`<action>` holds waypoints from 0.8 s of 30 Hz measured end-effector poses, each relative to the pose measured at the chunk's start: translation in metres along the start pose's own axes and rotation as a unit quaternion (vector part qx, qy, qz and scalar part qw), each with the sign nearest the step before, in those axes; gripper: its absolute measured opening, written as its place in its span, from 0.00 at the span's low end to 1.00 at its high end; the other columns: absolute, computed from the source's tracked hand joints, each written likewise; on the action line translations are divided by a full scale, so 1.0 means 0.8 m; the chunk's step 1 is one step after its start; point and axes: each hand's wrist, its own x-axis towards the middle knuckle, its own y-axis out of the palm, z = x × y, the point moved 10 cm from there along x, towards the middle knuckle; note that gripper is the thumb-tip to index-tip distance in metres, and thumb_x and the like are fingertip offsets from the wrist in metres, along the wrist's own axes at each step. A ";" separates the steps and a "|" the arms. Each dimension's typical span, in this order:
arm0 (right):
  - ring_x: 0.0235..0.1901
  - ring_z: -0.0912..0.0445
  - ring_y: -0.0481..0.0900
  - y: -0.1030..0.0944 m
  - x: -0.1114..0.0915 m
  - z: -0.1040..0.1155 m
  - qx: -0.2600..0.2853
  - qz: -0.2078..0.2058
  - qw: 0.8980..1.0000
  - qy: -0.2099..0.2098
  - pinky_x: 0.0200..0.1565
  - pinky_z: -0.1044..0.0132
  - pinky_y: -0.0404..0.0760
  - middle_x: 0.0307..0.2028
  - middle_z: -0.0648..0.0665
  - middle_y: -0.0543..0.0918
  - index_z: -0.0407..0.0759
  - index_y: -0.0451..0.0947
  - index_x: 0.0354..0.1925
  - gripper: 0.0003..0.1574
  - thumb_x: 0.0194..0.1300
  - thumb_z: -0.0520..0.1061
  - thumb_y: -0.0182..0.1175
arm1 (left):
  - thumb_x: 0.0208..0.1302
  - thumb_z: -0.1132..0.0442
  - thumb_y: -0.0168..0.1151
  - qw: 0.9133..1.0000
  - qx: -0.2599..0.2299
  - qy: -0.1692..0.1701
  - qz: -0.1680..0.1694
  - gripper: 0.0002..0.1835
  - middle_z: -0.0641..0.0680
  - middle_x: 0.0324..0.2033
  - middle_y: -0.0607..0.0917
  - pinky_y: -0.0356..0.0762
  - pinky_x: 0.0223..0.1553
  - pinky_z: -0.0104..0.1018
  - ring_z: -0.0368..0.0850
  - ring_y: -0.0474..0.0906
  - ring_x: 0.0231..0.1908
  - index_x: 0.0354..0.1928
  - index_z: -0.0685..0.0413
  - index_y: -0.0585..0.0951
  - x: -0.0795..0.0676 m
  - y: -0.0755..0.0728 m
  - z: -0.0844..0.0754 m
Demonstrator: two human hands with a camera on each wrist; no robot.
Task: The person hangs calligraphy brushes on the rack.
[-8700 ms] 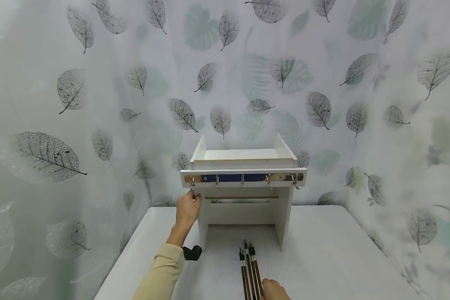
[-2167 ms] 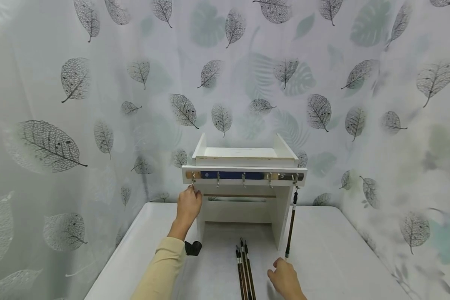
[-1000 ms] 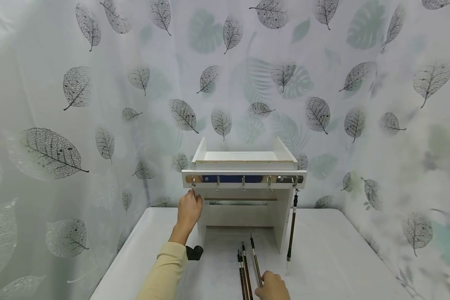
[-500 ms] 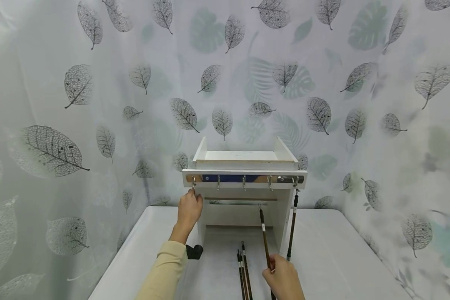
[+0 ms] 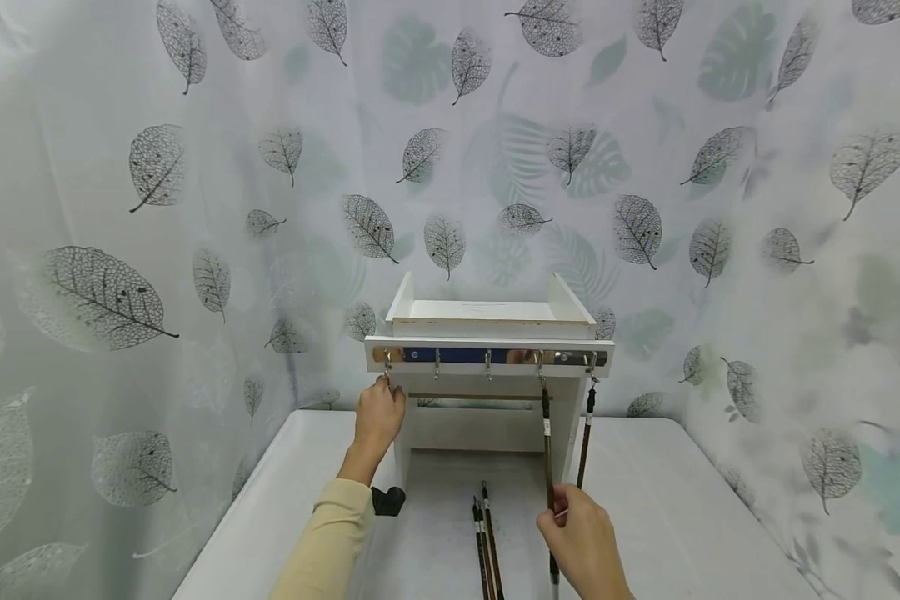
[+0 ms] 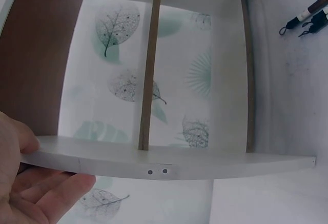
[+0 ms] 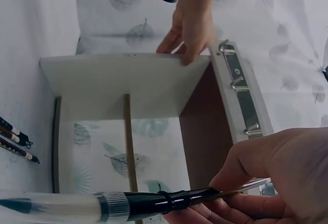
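My left hand [image 5: 378, 425] grips the left side panel of a white wooden shelf [image 5: 491, 429], thumb inside and fingers outside in the left wrist view. A metal hook rail [image 5: 465, 356] runs along the shelf's front. My right hand [image 5: 585, 537] pinches a calligraphy brush [image 5: 548, 454] low on its dark handle. It hangs upright, bristles down, its top loop at the second hook from the right; whether the loop is caught is too small to tell. In the right wrist view the pale bristle tip [image 7: 56, 207] shows. Another brush [image 5: 587, 437] hangs from the rightmost hook.
Three brushes [image 5: 487, 542] lie on the white tabletop [image 5: 645, 500] in front of the shelf. A black object [image 5: 387, 501] at the left wrist shows beside the sleeve. Leaf-patterned curtains [image 5: 442, 167] close in behind and at the sides.
One brush came to hang on the rightmost hook. Since then my right hand has picked another off the table and raised it to the neighbouring hook. The left hand stays on the panel.
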 end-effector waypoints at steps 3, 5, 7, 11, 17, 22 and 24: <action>0.28 0.59 0.80 -0.001 0.004 0.000 -0.003 0.001 1.000 -0.002 0.30 0.67 0.78 0.28 0.47 0.83 0.31 0.82 0.41 0.15 0.52 0.34 0.62 | 0.66 0.67 0.57 1.000 0.001 0.000 0.001 0.11 0.65 0.26 0.84 0.81 0.26 0.48 0.52 0.80 0.23 0.38 0.72 0.80 0.000 0.000 0.001; 0.28 0.58 0.80 -0.001 0.006 -0.001 -0.005 0.005 1.000 -0.002 0.30 0.67 0.78 0.28 0.47 0.83 0.31 0.81 0.41 0.15 0.51 0.34 0.62 | 0.66 0.67 0.57 1.000 0.002 -0.001 0.002 0.12 0.65 0.26 0.85 0.81 0.27 0.48 0.52 0.80 0.24 0.39 0.73 0.80 0.000 0.000 0.001; 0.29 0.58 0.80 0.000 0.008 -0.001 -0.006 0.008 1.000 0.000 0.30 0.67 0.78 0.29 0.47 0.83 0.31 0.81 0.41 0.15 0.51 0.34 0.62 | 0.66 0.67 0.57 1.000 0.001 -0.001 0.004 0.12 0.66 0.27 0.85 0.81 0.27 0.48 0.52 0.80 0.24 0.40 0.74 0.80 0.000 0.000 0.001; 0.29 0.58 0.80 0.003 0.010 -0.001 -0.006 0.013 1.000 0.000 0.30 0.66 0.78 0.28 0.47 0.83 0.31 0.81 0.41 0.16 0.51 0.35 0.63 | 0.67 0.67 0.57 1.000 0.003 -0.003 0.006 0.12 0.66 0.27 0.85 0.80 0.25 0.46 0.51 0.79 0.23 0.40 0.74 0.80 0.001 0.001 0.001; 0.29 0.58 0.80 0.006 0.013 -0.002 -0.005 0.017 1.000 0.000 0.30 0.66 0.78 0.28 0.48 0.83 0.31 0.81 0.41 0.17 0.50 0.35 0.63 | 0.67 0.67 0.57 1.000 0.007 -0.005 0.008 0.12 0.67 0.28 0.85 0.81 0.27 0.48 0.54 0.82 0.25 0.39 0.73 0.80 0.001 0.001 0.001; 0.28 0.59 0.78 0.013 0.017 -0.007 -0.011 0.017 1.000 -0.002 0.30 0.65 0.77 0.28 0.48 0.83 0.31 0.81 0.41 0.16 0.50 0.34 0.62 | 0.66 0.66 0.57 1.000 0.007 -0.008 0.006 0.13 0.69 0.31 0.86 0.83 0.32 0.52 0.62 0.86 0.31 0.41 0.74 0.80 0.000 0.000 0.001; 0.27 0.59 0.77 0.018 0.020 -0.010 -0.011 0.012 1.000 -0.003 0.30 0.64 0.76 0.27 0.48 0.82 0.31 0.81 0.40 0.16 0.49 0.34 0.61 | 0.66 0.67 0.57 1.000 0.006 -0.007 0.004 0.13 0.70 0.32 0.86 0.83 0.32 0.53 0.62 0.86 0.32 0.41 0.75 0.80 0.000 0.000 0.000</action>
